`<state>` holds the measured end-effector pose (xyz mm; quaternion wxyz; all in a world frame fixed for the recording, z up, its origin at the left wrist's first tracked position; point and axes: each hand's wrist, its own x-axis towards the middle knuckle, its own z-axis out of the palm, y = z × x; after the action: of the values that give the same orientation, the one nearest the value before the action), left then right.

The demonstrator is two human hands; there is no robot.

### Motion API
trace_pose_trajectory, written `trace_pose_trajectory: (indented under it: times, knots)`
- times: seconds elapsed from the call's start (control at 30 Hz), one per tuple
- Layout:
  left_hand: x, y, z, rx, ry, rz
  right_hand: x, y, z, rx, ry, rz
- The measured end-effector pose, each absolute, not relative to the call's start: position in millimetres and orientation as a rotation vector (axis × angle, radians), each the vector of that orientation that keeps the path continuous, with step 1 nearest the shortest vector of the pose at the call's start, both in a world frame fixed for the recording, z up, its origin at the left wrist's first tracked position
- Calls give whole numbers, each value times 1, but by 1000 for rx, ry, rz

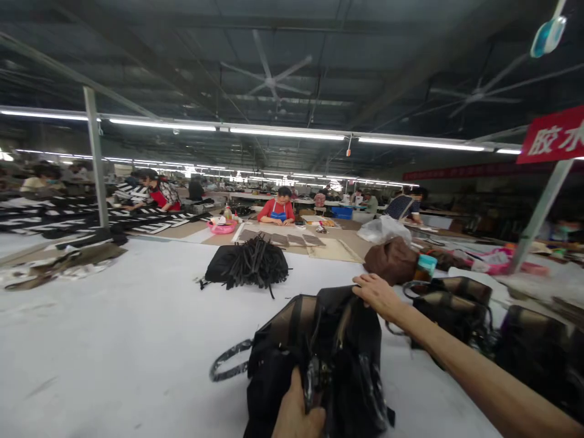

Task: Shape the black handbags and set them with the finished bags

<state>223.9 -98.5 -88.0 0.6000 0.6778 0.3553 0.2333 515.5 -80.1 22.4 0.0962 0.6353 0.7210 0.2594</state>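
Note:
A black bag (347, 340) with sheer brownish panels and a plastic-wrapped handle (230, 360) stands on the white table (137, 347) in front of me. My right hand (376, 295) grips its top edge at the upper right, fingers bent over the fabric. Lower down, my left hand (298, 410) is at the front of the bag beside some metal hardware, its thumb and fingers closed on the black fabric. The undersides of the fingers on both hands are hidden.
A pile of black strips (258, 261) lies beyond the bag. More black bags (456, 304) stand at the right, near a jar with a blue lid (425, 267) and a brown bundle (391, 260). A person in red (277, 210) sits across the table. A post (95, 158) rises at left.

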Motion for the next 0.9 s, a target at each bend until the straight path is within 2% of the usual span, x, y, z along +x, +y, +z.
trace_pose_trajectory:
  times: [0.17,0.3,0.43,0.5,0.57,0.63,0.73,0.8,0.9]
  knots:
    - [231,-109,-79,1452,763,426,519,-89,36,2009,1976,905]
    - [203,-107,-83,1638,840,469,484,-114,1,2465,1946,939]
    - [160,-98,-75,2079,956,745,422,-159,-56,3006,2110,193]
    - [148,-91,-66,2320,1045,841,390,-176,-83,3072,2072,-127]
    - [146,-81,-60,2507,1192,853,361,-182,-103,3106,2052,-275]
    - [151,-70,-58,2561,1328,706,342,-177,-119,3106,2119,-252]
    - [164,-57,-61,2487,1326,381,335,-164,-140,3148,2174,11]
    - [169,-51,-64,2488,1305,356,345,-157,-155,3095,2260,152]
    - [169,-44,-65,2454,1351,385,371,-148,-168,2841,2474,80]
